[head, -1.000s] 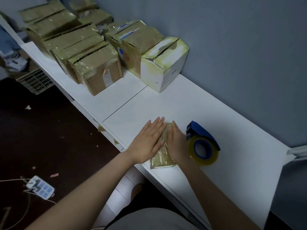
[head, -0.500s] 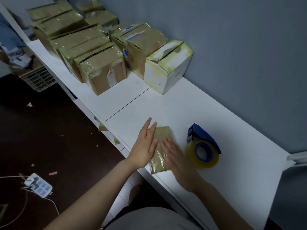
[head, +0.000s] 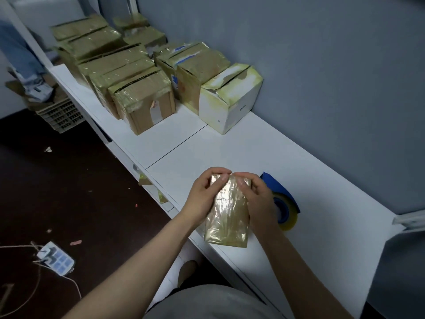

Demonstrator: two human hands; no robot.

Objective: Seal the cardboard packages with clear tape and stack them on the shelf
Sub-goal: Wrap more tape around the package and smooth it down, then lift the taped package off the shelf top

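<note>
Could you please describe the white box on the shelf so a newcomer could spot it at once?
Follow the long white shelf along the grey-blue wall to the cluster of tape-wrapped brown cardboard boxes. The white cardboard box stands at the cluster's near end, beside the wall. It is the only white one, its top flaps sealed with yellowish tape.

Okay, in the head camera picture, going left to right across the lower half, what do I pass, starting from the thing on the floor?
Power strip → left hand → taped package, gripped by both hands → right hand → tape dispenser on the white shelf.
</note>
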